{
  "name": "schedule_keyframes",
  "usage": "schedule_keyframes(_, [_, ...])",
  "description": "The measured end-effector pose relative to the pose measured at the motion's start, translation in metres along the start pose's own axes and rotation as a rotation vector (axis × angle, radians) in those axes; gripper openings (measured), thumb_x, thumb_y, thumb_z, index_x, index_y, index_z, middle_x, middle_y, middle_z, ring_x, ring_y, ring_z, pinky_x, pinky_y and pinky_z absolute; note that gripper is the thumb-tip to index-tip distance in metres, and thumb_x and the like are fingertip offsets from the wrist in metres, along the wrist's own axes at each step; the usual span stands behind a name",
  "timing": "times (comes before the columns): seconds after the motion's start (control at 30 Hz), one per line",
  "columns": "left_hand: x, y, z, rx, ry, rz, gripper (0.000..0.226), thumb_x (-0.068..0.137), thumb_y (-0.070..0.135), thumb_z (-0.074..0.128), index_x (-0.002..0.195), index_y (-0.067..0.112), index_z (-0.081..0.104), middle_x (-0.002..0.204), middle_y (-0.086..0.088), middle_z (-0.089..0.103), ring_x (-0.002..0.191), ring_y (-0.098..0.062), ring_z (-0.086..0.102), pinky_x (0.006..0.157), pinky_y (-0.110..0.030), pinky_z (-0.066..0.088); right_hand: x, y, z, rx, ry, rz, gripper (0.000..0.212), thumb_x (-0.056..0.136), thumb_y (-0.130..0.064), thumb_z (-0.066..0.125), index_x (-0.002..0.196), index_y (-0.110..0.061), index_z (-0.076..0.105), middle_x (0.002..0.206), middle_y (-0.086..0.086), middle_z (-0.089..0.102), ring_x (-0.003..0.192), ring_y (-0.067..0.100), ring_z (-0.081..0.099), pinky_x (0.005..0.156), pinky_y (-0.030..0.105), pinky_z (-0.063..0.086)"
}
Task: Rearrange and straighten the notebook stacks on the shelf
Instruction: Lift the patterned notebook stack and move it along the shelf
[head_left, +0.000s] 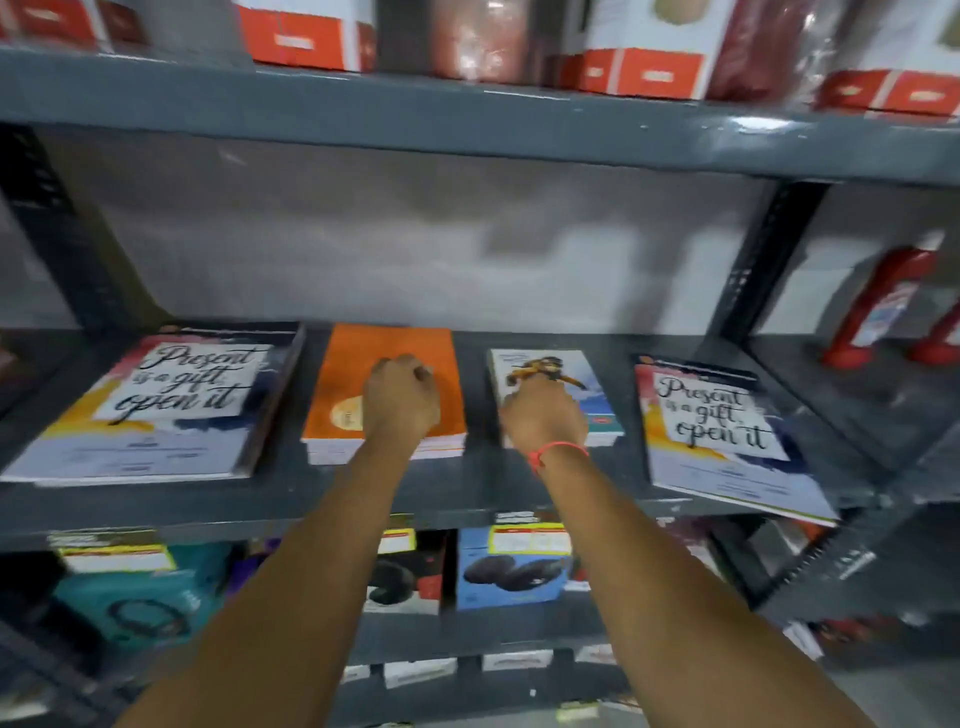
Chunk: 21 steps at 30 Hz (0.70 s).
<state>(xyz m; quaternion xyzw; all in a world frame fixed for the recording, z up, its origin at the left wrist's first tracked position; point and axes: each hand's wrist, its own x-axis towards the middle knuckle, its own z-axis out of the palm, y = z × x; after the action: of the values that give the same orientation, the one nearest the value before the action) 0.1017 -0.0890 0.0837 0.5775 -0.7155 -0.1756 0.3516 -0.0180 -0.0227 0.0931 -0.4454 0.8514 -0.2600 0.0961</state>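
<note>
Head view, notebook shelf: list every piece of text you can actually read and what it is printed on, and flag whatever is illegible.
"Present is a gift, open it": cover of the left notebook stack.
"Present is a gift, open it": cover of the far-right notebook stack.
Orange notebook stack, under the left hand: oval label blurred.
Illustrated notebook stack, under the right hand: print unreadable.
Red-and-white boxes above, blue box below: labels blurred.

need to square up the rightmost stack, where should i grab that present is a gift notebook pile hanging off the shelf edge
Take the rightmost pile of white "Present is a gift" notebooks by its near overhanging corner, coming from the front. It lies skewed, that corner past the grey metal shelf lip, so fingers could likely slip under there and swing it straight.
</note>
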Motion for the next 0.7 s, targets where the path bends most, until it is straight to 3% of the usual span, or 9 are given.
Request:
schedule_keyframes(0.13, [-0.037,0.077,0.071,-0.119,-0.232,0.044,0.029,0.090,0.011,0.044,0.095,-0.001,0.070,0.107,-0.024,0.069,0.100,-0.037,0.063,0.079,-0.036,0.048,0.019,0.094,-0.046,-0.023,0.040,0.125,0.031,0.090,-0.015,0.042,0.113,-0.002,0.059,0.121,0.020,0.062,0.109,0.037,0.060,0.081,0.035,0.046])
schedule_keyframes(0.2, [-0.056,0.108,0.105,-0.099,-0.418,0.024,0.030,0.091,0.014,0.044,0.086,-0.003,0.068,0.098,-0.026,0.068,0.098,-0.037,0.062,0.076,-0.035,0.046,0.025,0.138,-0.067,-0.036,0.051,0.220,0.032,0.089,-0.016,0.043,0.114,-0.002,0.058,0.124,0.020,0.060,0.112,0.037,0.058,0.087,0.038,0.046])
schedule_keyframes(0.27, [-0.072,0.131,0.135,-0.065,-0.600,-0.004,0.034,0.091,0.017,0.047,0.067,-0.001,0.063,0.076,-0.023,0.062,0.083,-0.033,0.061,0.067,-0.033,0.043,0.027,0.177,-0.083,-0.036,0.070,0.307,0.032,0.088,-0.013,0.043,0.115,-0.001,0.057,0.126,0.020,0.059,0.115,0.037,0.056,0.092,0.041,0.045])
schedule_keyframes(0.37, [-0.088,0.146,0.164,-0.091,-0.673,-0.117,0.034,0.088,0.013,0.051,0.054,0.006,0.052,0.062,-0.015,0.051,0.063,-0.027,0.054,0.058,-0.032,0.040,0.027,0.220,-0.097,-0.030,0.121,0.394,0.028,0.087,-0.010,0.044,0.110,-0.002,0.059,0.120,0.021,0.061,0.108,0.038,0.059,0.081,0.040,0.047])
schedule_keyframes(0.43, [-0.094,0.156,0.179,-0.115,-0.664,-0.150,0.022,0.087,0.010,0.052,0.079,-0.006,0.064,0.084,-0.028,0.063,0.085,-0.037,0.063,0.069,-0.043,0.049,0.027,0.247,-0.104,-0.021,0.154,0.432,0.027,0.088,-0.011,0.045,0.108,-0.001,0.060,0.115,0.022,0.062,0.103,0.039,0.060,0.075,0.039,0.048])
schedule_keyframes(0.53, [-0.096,0.159,0.195,-0.124,-0.637,-0.206,0.030,0.088,0.008,0.050,0.114,-0.005,0.058,0.120,-0.026,0.061,0.109,-0.037,0.058,0.088,-0.042,0.049,0.033,0.278,-0.103,-0.045,0.095,0.486,0.036,0.088,-0.011,0.040,0.119,0.002,0.055,0.127,0.023,0.054,0.118,0.039,0.048,0.088,0.041,0.047])
schedule_keyframes(0.6, [-0.096,0.160,0.202,-0.111,-0.594,-0.235,0.032,0.088,0.007,0.049,0.118,0.000,0.058,0.124,-0.020,0.060,0.111,-0.034,0.058,0.088,-0.037,0.048,0.035,0.294,-0.098,0.015,0.042,0.573,0.040,0.088,-0.008,0.039,0.122,0.007,0.052,0.133,0.025,0.049,0.120,0.038,0.048,0.093,0.039,0.045])
schedule_keyframes(0.7, [-0.094,0.161,0.209,-0.110,-0.530,-0.291,0.030,0.088,0.006,0.049,0.115,0.000,0.060,0.122,-0.019,0.063,0.109,-0.033,0.059,0.081,-0.033,0.048,0.035,0.309,-0.092,0.194,0.037,0.661,0.029,0.085,-0.004,0.046,0.105,0.011,0.060,0.116,0.028,0.062,0.105,0.037,0.060,0.074,0.032,0.043])
